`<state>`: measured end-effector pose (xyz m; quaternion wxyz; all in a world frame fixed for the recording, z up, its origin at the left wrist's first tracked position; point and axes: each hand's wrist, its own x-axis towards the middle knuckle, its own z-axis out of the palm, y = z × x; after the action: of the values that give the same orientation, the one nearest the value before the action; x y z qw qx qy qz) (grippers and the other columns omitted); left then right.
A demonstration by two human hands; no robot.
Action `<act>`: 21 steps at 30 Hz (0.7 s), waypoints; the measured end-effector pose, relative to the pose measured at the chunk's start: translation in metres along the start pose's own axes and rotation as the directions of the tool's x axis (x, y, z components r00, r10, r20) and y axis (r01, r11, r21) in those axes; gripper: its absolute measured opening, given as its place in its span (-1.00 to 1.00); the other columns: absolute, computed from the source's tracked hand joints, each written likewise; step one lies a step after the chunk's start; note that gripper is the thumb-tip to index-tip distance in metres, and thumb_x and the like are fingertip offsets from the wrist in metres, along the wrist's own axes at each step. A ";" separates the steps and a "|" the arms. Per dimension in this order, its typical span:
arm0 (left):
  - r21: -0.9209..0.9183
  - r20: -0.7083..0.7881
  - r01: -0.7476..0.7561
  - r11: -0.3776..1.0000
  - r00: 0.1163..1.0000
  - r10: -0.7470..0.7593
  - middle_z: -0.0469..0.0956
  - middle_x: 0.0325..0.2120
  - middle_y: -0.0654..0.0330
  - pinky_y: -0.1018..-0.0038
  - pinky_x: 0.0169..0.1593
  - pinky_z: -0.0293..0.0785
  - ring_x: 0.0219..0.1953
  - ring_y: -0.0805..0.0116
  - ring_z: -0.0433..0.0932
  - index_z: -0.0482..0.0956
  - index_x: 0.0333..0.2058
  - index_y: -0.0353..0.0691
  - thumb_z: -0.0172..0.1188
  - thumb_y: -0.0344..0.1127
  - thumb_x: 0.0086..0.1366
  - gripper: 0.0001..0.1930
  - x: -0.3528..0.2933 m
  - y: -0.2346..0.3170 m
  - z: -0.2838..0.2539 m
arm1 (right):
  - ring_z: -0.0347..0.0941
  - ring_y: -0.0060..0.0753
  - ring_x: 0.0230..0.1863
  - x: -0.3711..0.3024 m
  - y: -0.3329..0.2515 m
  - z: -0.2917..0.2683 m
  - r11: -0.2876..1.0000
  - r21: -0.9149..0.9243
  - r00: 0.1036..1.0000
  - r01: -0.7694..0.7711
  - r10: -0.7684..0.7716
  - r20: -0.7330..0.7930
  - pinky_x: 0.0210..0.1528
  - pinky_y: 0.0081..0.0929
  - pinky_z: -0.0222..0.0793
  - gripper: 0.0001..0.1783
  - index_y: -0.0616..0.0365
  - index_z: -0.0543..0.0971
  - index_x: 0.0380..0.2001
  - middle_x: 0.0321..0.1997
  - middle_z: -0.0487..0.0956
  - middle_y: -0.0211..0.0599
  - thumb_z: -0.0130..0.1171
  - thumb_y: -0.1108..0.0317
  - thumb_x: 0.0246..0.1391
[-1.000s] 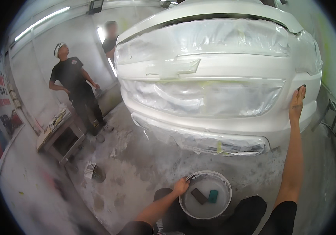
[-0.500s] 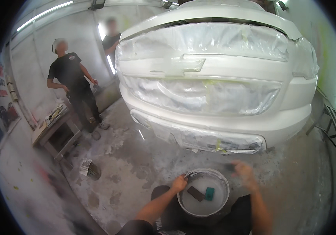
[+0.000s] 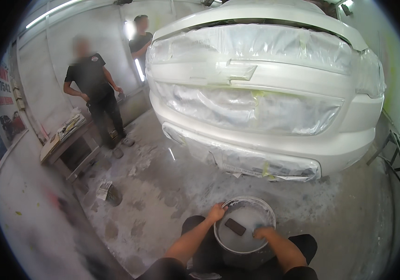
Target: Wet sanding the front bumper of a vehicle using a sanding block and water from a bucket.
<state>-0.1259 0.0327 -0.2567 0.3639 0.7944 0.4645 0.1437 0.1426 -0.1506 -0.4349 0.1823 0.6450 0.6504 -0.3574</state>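
And the view is filled, beyond the bucket (image 3: 259,201), by a white car front (image 3: 298,83), its openings masked over with sheeting (image 3: 293,114). Well off to the bucket's left, a co-worker (image 3: 90,79) in dark clothes is seen. The bucket itself is part filled with cloudy liquid (image 3: 242,213). Now the hands: its far-left rim is gripped by the left hand (image 3: 217,212), fingers curled round. Inside its right half, the right hand (image 3: 266,232) is dipped; whether anything is held cannot be told, the fingertips being hidden. And the dark block (image 3: 235,227)! It is seen in the bucket, just left of the right hand, judged the handier one; its long axis is slanted from the bucket's far left toward near right, the near end pointed below those fingers.
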 end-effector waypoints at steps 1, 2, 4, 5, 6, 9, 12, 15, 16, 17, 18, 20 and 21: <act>-0.015 -0.038 -0.028 1.000 0.999 0.027 0.74 0.00 -0.17 0.01 0.22 0.56 0.11 -0.21 0.70 0.71 0.16 -0.13 0.26 -0.02 0.47 -0.57 -0.003 -0.007 -0.001 | 0.47 -0.01 0.48 0.000 -0.007 -0.005 0.999 -0.034 0.987 -0.036 0.041 0.156 0.46 0.03 0.39 -0.35 0.03 0.57 0.40 0.50 0.54 -0.10 0.06 -0.02 0.36; -0.031 -0.064 -0.075 0.997 0.995 0.073 0.75 0.00 -0.15 0.03 0.21 0.56 0.11 -0.18 0.71 0.72 0.16 -0.12 0.27 -0.03 0.48 -0.58 -0.001 -0.002 0.000 | 0.47 -0.01 0.48 0.001 -0.006 -0.005 0.999 -0.031 0.987 -0.039 0.043 0.155 0.46 0.03 0.39 -0.35 0.03 0.57 0.40 0.50 0.54 -0.10 0.06 -0.02 0.36; -0.014 -0.026 -0.035 0.999 0.999 0.034 0.76 -0.02 -0.13 0.06 0.20 0.57 0.09 -0.14 0.73 0.74 0.15 -0.11 0.26 -0.04 0.49 -0.60 -0.002 0.008 0.004 | 0.48 0.01 0.47 0.000 0.000 -0.005 0.999 -0.033 0.982 0.013 -0.006 0.187 0.46 0.05 0.39 -0.35 0.02 0.60 0.38 0.52 0.52 -0.11 0.09 0.00 0.31; 0.004 0.015 0.000 1.000 1.000 0.000 0.77 -0.04 -0.11 0.08 0.19 0.57 0.07 -0.10 0.74 0.75 0.14 -0.10 0.26 -0.05 0.50 -0.62 0.000 0.017 0.006 | 0.48 0.01 0.47 -0.003 0.013 0.001 1.000 -0.022 0.983 -0.003 0.007 0.181 0.46 0.05 0.39 -0.35 0.02 0.60 0.38 0.52 0.52 -0.11 0.09 0.00 0.31; -0.008 0.027 -0.036 0.999 0.999 0.036 0.77 -0.04 -0.11 0.08 0.19 0.57 0.07 -0.10 0.74 0.75 0.14 -0.10 0.26 -0.05 0.50 -0.62 0.004 0.029 0.015 | 0.59 0.09 0.29 -0.012 0.038 0.009 1.000 0.016 0.999 0.025 -0.026 0.034 0.31 0.03 0.47 -0.46 0.12 0.69 0.20 0.32 0.64 -0.03 0.09 0.07 0.30; 0.161 -0.073 -0.032 0.986 0.996 0.044 0.78 -0.07 -0.09 0.11 0.16 0.59 0.04 -0.06 0.76 0.76 0.14 -0.06 0.28 -0.05 0.50 -0.63 -0.006 0.011 0.030 | 0.70 0.17 0.09 -0.037 0.024 -0.003 0.995 0.030 0.993 0.099 -0.097 -0.073 0.16 0.00 0.56 -0.54 0.19 0.78 0.00 0.09 0.77 0.04 0.10 0.14 0.26; -0.020 -0.047 -0.002 1.000 0.999 0.001 0.77 -0.06 -0.09 0.09 0.16 0.60 0.05 -0.10 0.75 0.77 0.14 0.00 0.28 0.03 0.49 -0.61 -0.013 -0.007 0.051 | 0.67 0.19 0.17 -0.091 0.003 -0.030 1.000 0.022 1.000 0.009 -0.008 -0.024 0.25 0.03 0.54 -0.52 0.14 0.77 0.06 0.18 0.73 0.02 0.13 0.12 0.24; 0.072 0.005 0.034 0.997 0.999 -0.034 0.78 -0.07 -0.07 0.06 0.17 0.60 0.05 -0.13 0.74 0.76 0.15 0.08 0.25 0.07 0.49 -0.60 -0.003 0.006 0.068 | 0.65 0.20 0.25 -0.110 0.012 -0.033 0.995 0.011 0.994 -0.097 0.098 -0.052 0.31 0.08 0.52 -0.50 0.13 0.76 0.10 0.28 0.69 -0.01 0.16 0.09 0.23; 0.001 0.036 0.046 0.999 0.998 -0.046 0.78 -0.06 -0.06 0.04 0.17 0.60 0.06 -0.14 0.74 0.76 0.16 0.10 0.24 0.07 0.50 -0.61 -0.002 0.009 0.071 | 0.66 0.20 0.23 -0.114 0.017 -0.027 0.996 -0.010 0.993 -0.092 0.091 -0.070 0.28 0.08 0.55 -0.52 0.13 0.77 0.06 0.27 0.70 -0.03 0.16 0.10 0.23; -0.074 0.075 0.046 0.996 0.996 -0.041 0.77 -0.06 -0.05 0.02 0.18 0.59 0.06 -0.15 0.73 0.75 0.17 0.13 0.23 0.06 0.50 -0.62 0.001 0.022 0.076 | 0.66 0.20 0.23 -0.116 0.030 -0.016 0.993 -0.004 0.991 -0.116 0.116 -0.069 0.28 0.08 0.55 -0.52 0.13 0.77 0.06 0.27 0.70 -0.03 0.16 0.10 0.23; -0.090 0.087 0.022 0.996 0.996 -0.014 0.77 -0.06 -0.05 0.02 0.18 0.59 0.06 -0.15 0.73 0.75 0.17 0.13 0.23 0.06 0.50 -0.62 0.006 0.038 0.081 | 0.67 0.19 0.21 -0.117 0.048 -0.006 0.991 0.031 0.985 -0.132 0.135 -0.104 0.26 0.09 0.56 -0.54 0.12 0.78 0.05 0.24 0.72 -0.04 0.16 0.11 0.24; -0.016 0.009 0.008 1.000 1.000 -0.007 0.77 -0.05 -0.04 -0.01 0.18 0.58 0.08 -0.17 0.71 0.74 0.16 0.12 0.23 0.04 0.50 -0.63 0.008 0.056 0.065 | 0.68 0.19 0.19 -0.119 0.046 -0.023 0.991 0.051 0.975 -0.122 0.129 -0.179 0.25 0.10 0.57 -0.57 0.11 0.78 0.04 0.21 0.74 -0.06 0.15 0.13 0.26; -0.012 0.000 0.037 0.999 0.999 -0.037 0.77 -0.05 -0.04 -0.01 0.18 0.58 0.08 -0.17 0.71 0.74 0.16 0.12 0.23 0.04 0.50 -0.63 0.006 0.044 0.058 | 0.69 0.18 0.18 -0.120 0.025 -0.031 0.997 -0.033 0.980 -0.065 0.057 -0.191 0.25 0.11 0.57 -0.56 0.09 0.77 0.06 0.19 0.74 -0.05 0.12 0.14 0.28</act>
<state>-0.0628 -0.0014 -0.2664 0.3713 0.7835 0.4783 0.1397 0.1859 -0.2162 -0.3354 0.1428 0.6920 0.6517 -0.2757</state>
